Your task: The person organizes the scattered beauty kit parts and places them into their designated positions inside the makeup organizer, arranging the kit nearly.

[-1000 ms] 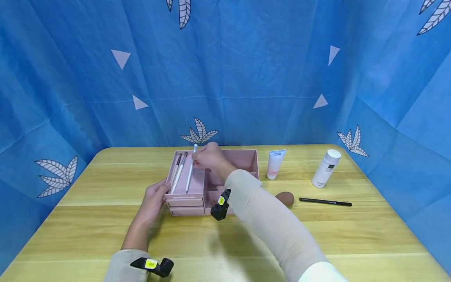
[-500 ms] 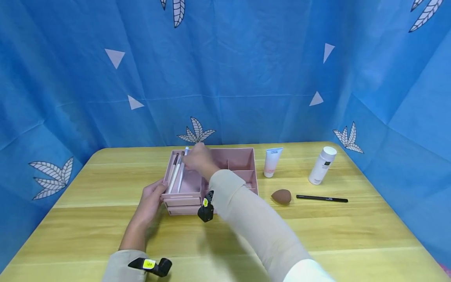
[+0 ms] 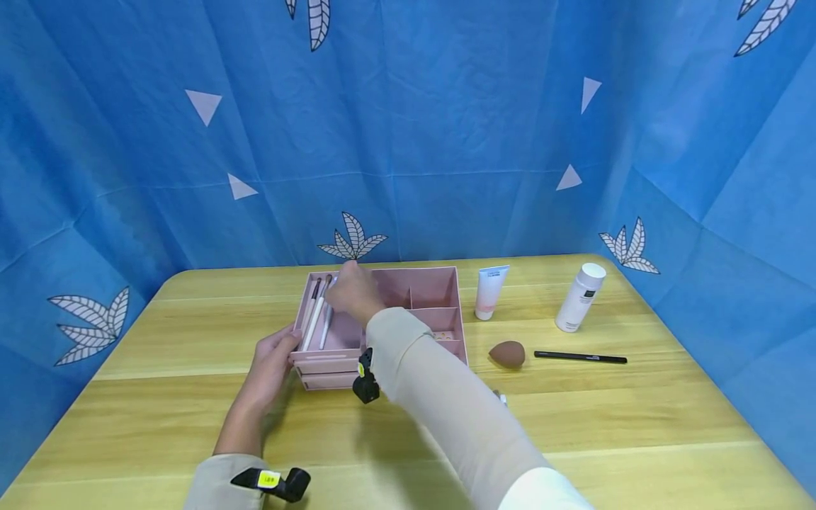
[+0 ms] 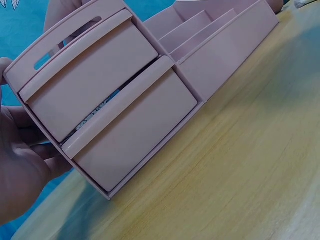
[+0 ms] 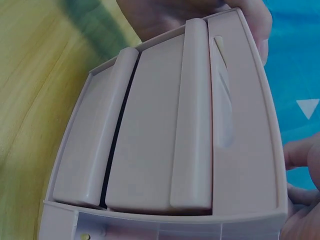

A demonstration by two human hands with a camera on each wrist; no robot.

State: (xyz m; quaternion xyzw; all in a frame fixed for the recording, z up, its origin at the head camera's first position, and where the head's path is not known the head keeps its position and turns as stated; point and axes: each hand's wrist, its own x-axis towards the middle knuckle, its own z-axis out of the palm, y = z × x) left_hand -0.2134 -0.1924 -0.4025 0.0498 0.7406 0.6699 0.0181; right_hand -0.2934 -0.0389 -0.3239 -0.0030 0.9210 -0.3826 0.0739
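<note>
A pink desk organizer stands on the table, with an upper tray and two closed drawers at its left part. My left hand grips its front left corner, thumb at the tray rim and fingers along the side. Slim makeup brushes with pale handles lie lengthwise in the tray. Over the tray's right side, my right hand pinches another white-handled brush; its upper end is hidden behind the fingers. In the right wrist view, only part of my right hand shows, at the right edge.
Right of the organizer stand a small white-and-pink tube and a white bottle. A brown makeup sponge and a black pen-like stick lie nearer. A small object is mostly hidden by the right sleeve. A blue curtain hangs behind.
My right hand has moved left and down with the white brush, which now lies close beside the other brushes. My left hand keeps its grip on the organizer. The head view has shifted slightly.
</note>
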